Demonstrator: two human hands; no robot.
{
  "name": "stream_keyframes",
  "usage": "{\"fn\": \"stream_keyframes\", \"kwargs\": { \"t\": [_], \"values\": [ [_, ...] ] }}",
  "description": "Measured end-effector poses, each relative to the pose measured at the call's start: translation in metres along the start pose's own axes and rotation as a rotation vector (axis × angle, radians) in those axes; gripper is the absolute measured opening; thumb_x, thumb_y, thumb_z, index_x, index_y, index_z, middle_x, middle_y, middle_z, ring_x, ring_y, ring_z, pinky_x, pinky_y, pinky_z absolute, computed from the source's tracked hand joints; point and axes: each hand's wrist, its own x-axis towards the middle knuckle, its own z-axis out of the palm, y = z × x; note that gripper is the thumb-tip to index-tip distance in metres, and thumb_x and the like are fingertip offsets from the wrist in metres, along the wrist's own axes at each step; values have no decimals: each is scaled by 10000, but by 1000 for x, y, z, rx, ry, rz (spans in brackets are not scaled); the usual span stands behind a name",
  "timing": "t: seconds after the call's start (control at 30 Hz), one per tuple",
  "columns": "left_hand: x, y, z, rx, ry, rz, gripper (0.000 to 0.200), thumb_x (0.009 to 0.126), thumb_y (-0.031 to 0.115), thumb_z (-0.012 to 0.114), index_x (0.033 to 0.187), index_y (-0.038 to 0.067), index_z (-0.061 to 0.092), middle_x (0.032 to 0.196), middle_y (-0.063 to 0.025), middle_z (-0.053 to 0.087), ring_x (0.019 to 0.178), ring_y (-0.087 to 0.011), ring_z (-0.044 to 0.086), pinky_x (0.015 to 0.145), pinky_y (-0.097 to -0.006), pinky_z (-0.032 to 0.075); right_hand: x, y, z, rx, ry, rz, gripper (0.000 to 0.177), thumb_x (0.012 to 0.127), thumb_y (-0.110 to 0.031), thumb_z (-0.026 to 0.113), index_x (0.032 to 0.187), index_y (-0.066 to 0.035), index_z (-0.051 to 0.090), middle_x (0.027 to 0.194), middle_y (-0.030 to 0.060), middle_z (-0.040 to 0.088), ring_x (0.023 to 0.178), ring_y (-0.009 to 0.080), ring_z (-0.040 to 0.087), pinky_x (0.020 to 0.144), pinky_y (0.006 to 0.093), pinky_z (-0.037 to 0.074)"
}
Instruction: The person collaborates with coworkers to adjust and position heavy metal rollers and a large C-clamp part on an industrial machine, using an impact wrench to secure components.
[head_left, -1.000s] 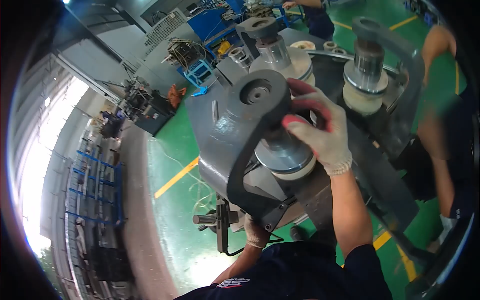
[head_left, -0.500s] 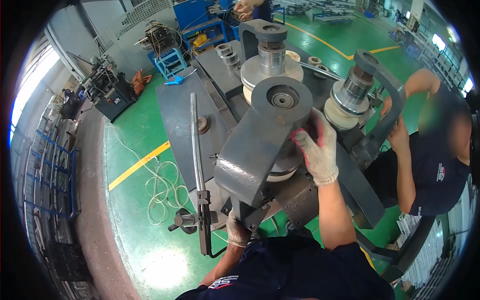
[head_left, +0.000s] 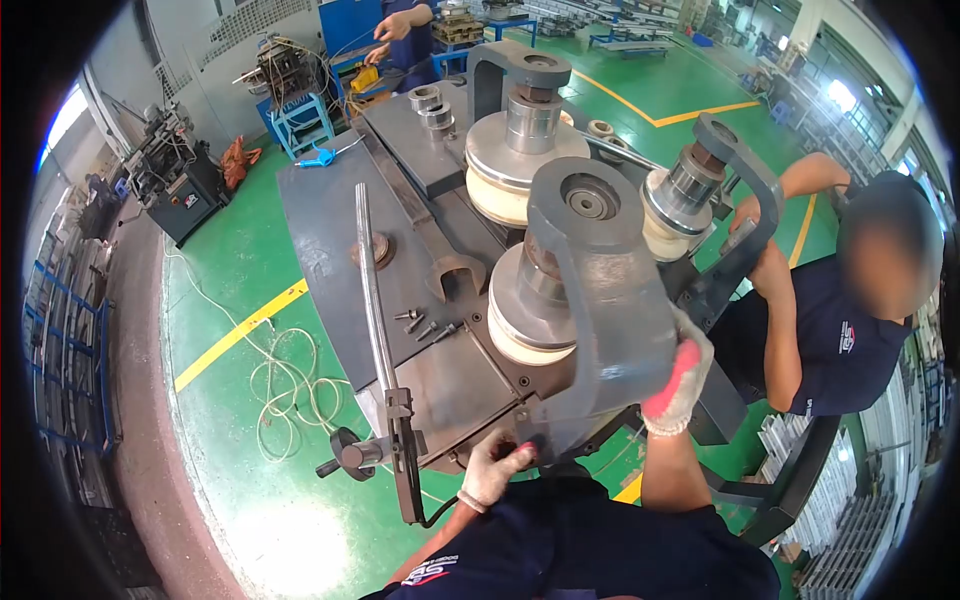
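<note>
A heavy grey metal swing arm (head_left: 625, 310) arches over the nearest roller (head_left: 520, 310), its round hub on top. My right hand (head_left: 682, 385), in a white glove with red-coated palm, wraps the right side of this arm, low down. My left hand (head_left: 490, 470), gloved alike, is at the machine's front edge beside the arm's foot. Its fingers are curled, the thumb points right, and what they hold is hidden. An open-end wrench (head_left: 450, 265) and several bolts (head_left: 425, 328) lie on the machine's plate (head_left: 330, 230) left of the roller.
Two other rollers (head_left: 515, 160) (head_left: 668, 205) stand behind under similar arms. A co-worker (head_left: 850, 310) at right has both hands at the right arm. A metal rod (head_left: 370, 280) rises at left. A hose (head_left: 290, 390) coils on the floor. Another person (head_left: 408, 40) stands behind.
The swing arm has turned to the right, uncovering the roller, wrench and bolts. My right hand has moved down and right along it. My left hand has come out from beneath the arm.
</note>
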Motion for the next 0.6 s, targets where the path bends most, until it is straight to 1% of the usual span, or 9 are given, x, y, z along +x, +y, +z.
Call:
{"fn": "stream_keyframes", "kwargs": {
  "t": [0.03,0.1,0.2,0.23,0.33,0.37,0.4,0.57,0.6],
  "values": [
    [0,10,5,95,-28,-21,311,960,232,838,1108,-10,708,928,-68,754,878,-126,687,789,-323,557,-12,19,9,249,225,150,687,1044,-542,560,1298,83,691,1245,194,725,1037,266,731,922,414,581],
    [5,19,6,328,-86,22,395,934,294,861,1154,-7,732,974,-147,794,915,-191,752,816,-373,586,-17,16,4,542,100,284,747,1033,-581,573,1401,67,627,1294,187,713,1063,285,735,937,422,588],
    [10,8,1,408,-151,96,365,951,186,847,1217,-33,724,1066,-127,800,974,-136,729,875,-338,591,-42,27,1,489,167,210,810,936,-454,779,1528,23,498,1323,155,693,1088,287,732,939,432,600],
    [11,1,-1,382,-145,170,338,968,160,824,1225,-35,720,1069,-133,801,987,-146,737,885,-347,598,-43,30,6,303,147,60,814,900,-383,836,1524,17,498,1309,147,694,1091,280,729,935,425,598],
    [13,-3,-8,390,-128,174,334,964,174,826,1212,-28,731,1058,-140,802,954,-149,741,867,-345,602,-45,43,13,51,213,-72,874,757,-70,926,1512,-12,489,1237,112,701,1071,234,718,915,375,587],
    [13,0,-7,395,-90,150,357,945,299,822,1167,30,743,1020,-187,786,934,-301,777,847,-413,598,-47,47,11,-51,232,-43,870,756,-70,922,1509,-11,491,1219,112,707,1061,230,717,918,367,582],
    [12,3,-9,406,-88,127,360,946,306,819,1166,31,743,1016,-186,786,923,-298,776,838,-414,598,-48,49,8,-156,252,-10,865,755,-71,917,1507,-10,493,1202,113,713,1052,227,716,922,360,576],
    [10,4,-8,315,-81,187,360,936,293,816,1163,23,747,996,-187,790,895,-305,776,816,-413,599,-23,59,-21,-23,55,33,775,786,-122,858,1470,25,525,1148,133,730,1018,231,712,914,384,570],
    [9,4,-8,306,-92,201,312,979,147,787,1204,-56,714,969,-129,792,879,-119,713,797,-321,577,-20,64,-29,-6,23,43,771,789,-117,850,1474,24,525,1160,136,729,1022,229,714,913,385,573]
  ]
}}
